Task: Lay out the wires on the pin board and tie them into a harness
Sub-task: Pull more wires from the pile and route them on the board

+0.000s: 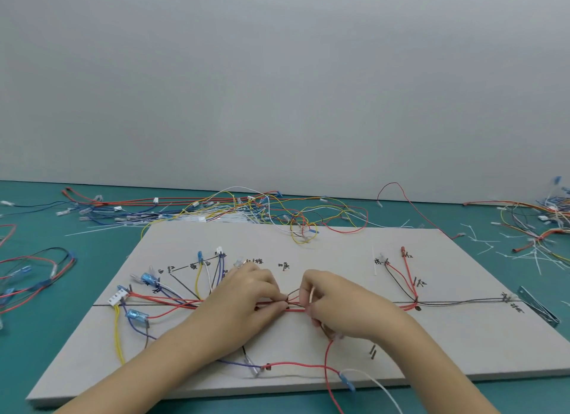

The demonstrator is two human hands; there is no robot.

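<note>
Trunk: the red wires [294, 309] run along the board's middle line, between our two hands, at the centre of the board [339, 250].
Tie: a thin white tie [311, 295] stands up at our right fingertips, just beside the trunk; whether it is already looped round we cannot tell.
Left hand [246, 293]: fingertips pinch the trunk from the left, pressing the wires together.
Right hand [336, 305]: fingers curled, pinching the tie and the wires at the same spot.
Step, as we judge it: binding the trunk at mid-span.
Doing it well: we should keep the left pinch close to the tie so no wire slips out, gather the dark loop [293, 292] into the bundle before cinching, and pull the tail straight.
Watch: the red wire [328, 370] trailing off the near edge could get dragged.
Branches: the left fan [160, 293] and right fan [404, 278] sit on their pins, well apart from our hands.
Table [37, 345]: spare wires [216, 210] lie beyond the board.
</note>
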